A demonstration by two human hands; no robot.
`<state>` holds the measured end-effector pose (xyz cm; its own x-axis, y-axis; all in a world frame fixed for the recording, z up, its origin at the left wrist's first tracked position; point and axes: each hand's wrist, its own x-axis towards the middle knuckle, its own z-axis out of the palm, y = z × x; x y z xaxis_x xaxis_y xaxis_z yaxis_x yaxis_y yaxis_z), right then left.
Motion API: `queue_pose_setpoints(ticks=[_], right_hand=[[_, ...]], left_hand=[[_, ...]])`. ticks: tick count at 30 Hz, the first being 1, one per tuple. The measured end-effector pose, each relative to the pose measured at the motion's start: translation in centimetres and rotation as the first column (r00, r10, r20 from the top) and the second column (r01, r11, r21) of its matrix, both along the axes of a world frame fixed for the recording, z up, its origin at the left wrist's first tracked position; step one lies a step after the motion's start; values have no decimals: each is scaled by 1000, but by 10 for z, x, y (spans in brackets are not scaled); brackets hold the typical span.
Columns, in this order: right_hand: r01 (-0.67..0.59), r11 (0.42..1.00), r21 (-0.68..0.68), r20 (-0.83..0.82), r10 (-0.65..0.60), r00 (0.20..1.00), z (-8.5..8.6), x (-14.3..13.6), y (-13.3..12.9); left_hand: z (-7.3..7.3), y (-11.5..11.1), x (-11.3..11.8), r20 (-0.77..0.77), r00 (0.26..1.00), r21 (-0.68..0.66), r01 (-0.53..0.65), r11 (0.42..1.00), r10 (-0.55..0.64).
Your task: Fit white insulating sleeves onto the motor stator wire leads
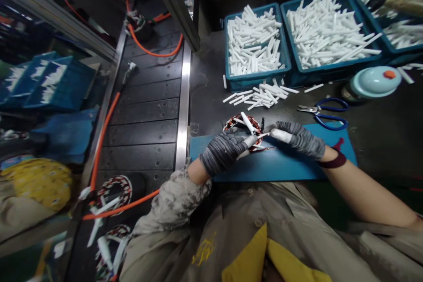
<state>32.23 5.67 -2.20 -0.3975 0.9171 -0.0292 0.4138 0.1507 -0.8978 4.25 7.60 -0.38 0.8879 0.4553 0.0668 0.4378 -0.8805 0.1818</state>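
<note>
A motor stator (231, 122), its ring of red-brown winding laced with white, lies on a blue mat (284, 163) in front of me. My left hand (228, 150), in a grey striped glove with pale fingertips, is closed on the near left side of its winding. A thick white sleeve (247, 122) sticks up from the ring by the left fingertips. My right hand (294, 139), gloved alike, pinches a thin white sleeved lead (263, 135) at the ring's right side. The lead's far end is hidden by the left fingers.
Blue bins (257, 80) of white sleeves stand at the back, with loose sleeves (264, 96) before them. Blue-handled scissors (322, 112) and a light-blue lidded bottle (373, 83) lie rightward. Leftward runs a slatted conveyor (139, 134) with orange cables (102, 141) and more stators (120, 189). Someone's yellow-patterned garment (39, 183) shows.
</note>
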Motion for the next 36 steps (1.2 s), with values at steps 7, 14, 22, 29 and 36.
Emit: queue_pose_setpoints(ticks=[7,14,22,29,36], right_hand=[[-21,1000,-13,95,22,995,16,-1,11],[-182,867,-463,-59,175,983,18,-6,26],[54,997,-47,36,-52,998,30,7,5],[-123,990,-72,-4,123,992,18,-20,19],[-86,995,45,43,84,996,11,-1,31]], left_hand=[[6,-4,2,-134,988,55,-76,996,83],[5,-6,0,-161,979,38,-117,992,122],[3,-4,-4,-50,997,-4,-65,998,65],[5,-4,-1,-206,974,-21,-102,995,96],[-5,-20,4,-17,980,86,-198,976,200]])
